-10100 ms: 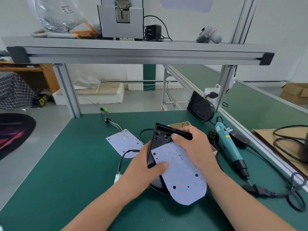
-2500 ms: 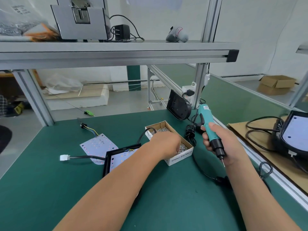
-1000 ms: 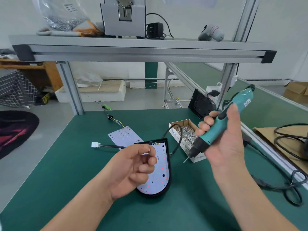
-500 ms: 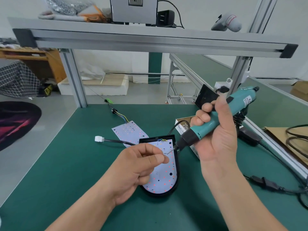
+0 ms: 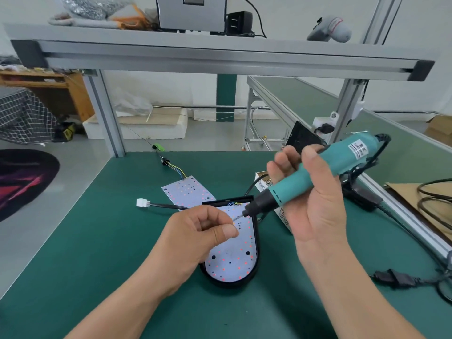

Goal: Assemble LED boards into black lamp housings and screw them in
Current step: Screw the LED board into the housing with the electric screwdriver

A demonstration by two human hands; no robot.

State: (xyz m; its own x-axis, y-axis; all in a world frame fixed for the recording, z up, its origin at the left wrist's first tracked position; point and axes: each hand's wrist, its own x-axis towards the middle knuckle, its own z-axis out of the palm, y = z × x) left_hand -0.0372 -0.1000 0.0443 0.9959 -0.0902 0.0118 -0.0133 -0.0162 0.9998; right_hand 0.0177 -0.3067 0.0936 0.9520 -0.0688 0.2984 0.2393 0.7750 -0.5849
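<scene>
The left hand [image 5: 203, 231] has curled fingers. Its thumb and forefinger pinch together right at the bit of the electric screwdriver [image 5: 342, 159]. I judge that they hold a screw, but it is too small to be sure. The right hand [image 5: 315, 211] is wrapped around the screwdriver, which points down and to the left. The LED board [image 5: 232, 260] lies inside the black housing [image 5: 227, 283], near the middle of the tabletop [image 5: 97, 241]. The screw may slip off the bit and fall between the LEDs. A tilted bit may scratch the board or catch a fingertip. No hand holds the housing, so it may shift under pressure.
</scene>
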